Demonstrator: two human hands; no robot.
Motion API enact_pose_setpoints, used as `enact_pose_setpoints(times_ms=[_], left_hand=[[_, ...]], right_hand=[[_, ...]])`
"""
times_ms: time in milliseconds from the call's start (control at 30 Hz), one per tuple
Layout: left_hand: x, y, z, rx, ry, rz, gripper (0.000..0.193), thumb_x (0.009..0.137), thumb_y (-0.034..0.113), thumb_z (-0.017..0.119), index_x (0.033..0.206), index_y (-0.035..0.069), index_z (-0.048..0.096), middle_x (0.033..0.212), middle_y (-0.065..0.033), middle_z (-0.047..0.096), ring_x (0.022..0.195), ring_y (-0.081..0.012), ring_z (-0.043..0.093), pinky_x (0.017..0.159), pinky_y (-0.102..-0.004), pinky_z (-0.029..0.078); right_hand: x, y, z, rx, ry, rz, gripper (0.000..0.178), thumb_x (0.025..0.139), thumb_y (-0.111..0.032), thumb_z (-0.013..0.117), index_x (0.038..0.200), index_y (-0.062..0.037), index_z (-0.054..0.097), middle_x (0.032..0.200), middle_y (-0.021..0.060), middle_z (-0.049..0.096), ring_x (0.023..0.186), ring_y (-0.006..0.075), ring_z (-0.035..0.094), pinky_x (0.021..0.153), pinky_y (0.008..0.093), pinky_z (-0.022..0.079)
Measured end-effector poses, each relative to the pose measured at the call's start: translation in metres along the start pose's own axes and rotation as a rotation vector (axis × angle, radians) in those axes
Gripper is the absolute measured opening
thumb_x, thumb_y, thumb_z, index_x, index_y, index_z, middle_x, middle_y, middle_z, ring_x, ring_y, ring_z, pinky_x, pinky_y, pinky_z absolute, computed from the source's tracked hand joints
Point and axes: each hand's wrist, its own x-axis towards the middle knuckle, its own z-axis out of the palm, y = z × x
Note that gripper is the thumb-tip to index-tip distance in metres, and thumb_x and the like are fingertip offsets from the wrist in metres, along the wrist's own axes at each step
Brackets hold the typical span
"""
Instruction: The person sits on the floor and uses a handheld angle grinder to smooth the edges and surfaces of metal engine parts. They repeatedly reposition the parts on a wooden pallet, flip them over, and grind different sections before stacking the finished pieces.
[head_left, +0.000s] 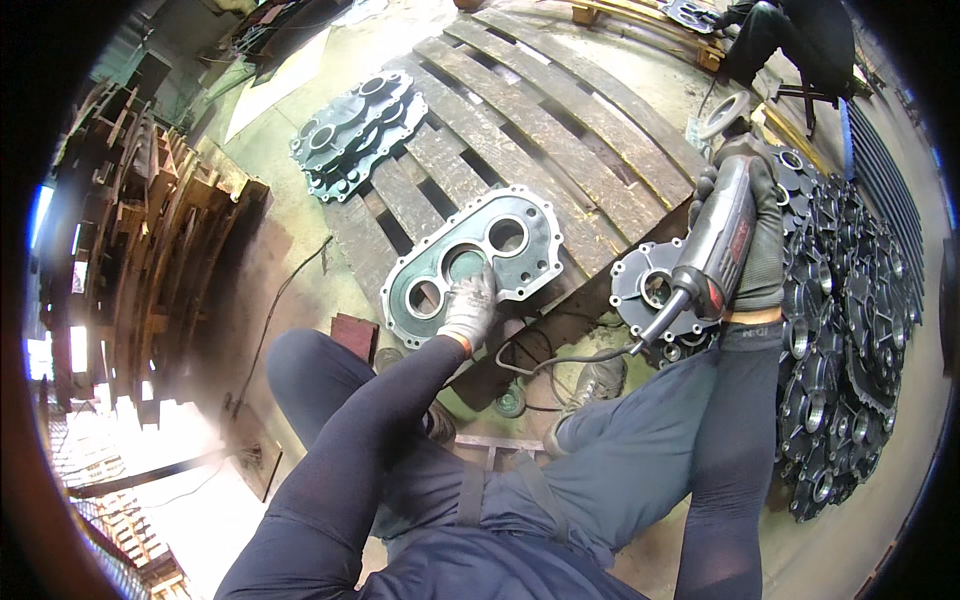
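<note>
A grey-green cast metal housing cover (522, 283) with three round openings and a bolt-hole rim lies flat on the wooden pallet in front of me. My left hand (468, 312), in a pale glove, rests on its near side with a finger stretched toward the middle opening. On the right, my right hand (762, 215) in a dark glove grips a silver and black angle grinder (722, 225) by its body. The grinder's round disc (724, 116) points away from me, clear of the housing cover. Its cord runs down from the near end.
Stacked housing covers (358, 133) stand at the pallet's far left corner. Another cover (640, 283) lies below the grinder, beside a large heap of dark castings (840, 320). The cord (560, 358) loops near my shoes. A seated person (790, 40) works at far right; pallets (150, 240) are piled left.
</note>
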Motion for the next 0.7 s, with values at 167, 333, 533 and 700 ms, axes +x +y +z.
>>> enact_pose_setpoints(times_ms=[167, 333, 533, 700], left_hand=[[0.012, -0.012, 0.012, 0.086, 0.006, 0.008, 0.076, 0.103, 0.025, 0.067, 0.164, -0.011, 0.04, 0.13, -0.0262, 0.068, 0.111, -0.0395, 0.07, 0.099, -0.0531, 0.056], [0.036, -0.053, -0.039, -0.196, -0.02, 0.191, 0.07, 0.085, 0.016, 0.08, 0.146, -0.004, 0.053, 0.123, -0.0283, 0.07, 0.121, -0.0495, 0.067, 0.103, -0.0524, 0.055], [0.056, -0.105, -0.142, -0.524, -0.236, 0.117, 0.061, 0.089, 0.01, 0.076, 0.149, 0.006, 0.065, 0.11, -0.0213, 0.079, 0.104, -0.0292, 0.078, 0.092, -0.0416, 0.06], [0.082, -0.145, -0.184, -0.843, -0.373, -0.104, 0.046, 0.1, 0.008, 0.068, 0.145, 0.006, 0.071, 0.11, -0.0072, 0.081, 0.097, -0.0127, 0.071, 0.092, -0.0338, 0.059]], right_hand=[[0.009, 0.006, 0.01, 0.068, -0.099, 0.057, 0.055, 0.11, -0.049, 0.071, 0.13, 0.001, 0.058, 0.106, 0.0133, 0.074, 0.093, 0.0234, 0.082, 0.08, 0.0406, 0.075], [0.011, 0.006, 0.024, -0.026, -0.073, 0.042, 0.059, 0.108, -0.051, 0.073, 0.132, 0.0012, 0.057, 0.105, 0.0124, 0.075, 0.088, 0.0211, 0.081, 0.073, 0.0335, 0.073], [0.01, 0.023, 0.054, -0.036, -0.043, 0.016, 0.062, 0.103, -0.053, 0.079, 0.129, -0.0003, 0.059, 0.1, 0.0149, 0.075, 0.079, 0.0203, 0.078, 0.068, 0.0321, 0.071], [0.023, 0.032, 0.054, 0.062, -0.135, 0.166, 0.058, 0.107, -0.046, 0.076, 0.131, 0.0037, 0.056, 0.105, 0.0141, 0.074, 0.09, 0.0241, 0.082, 0.077, 0.0391, 0.075]])
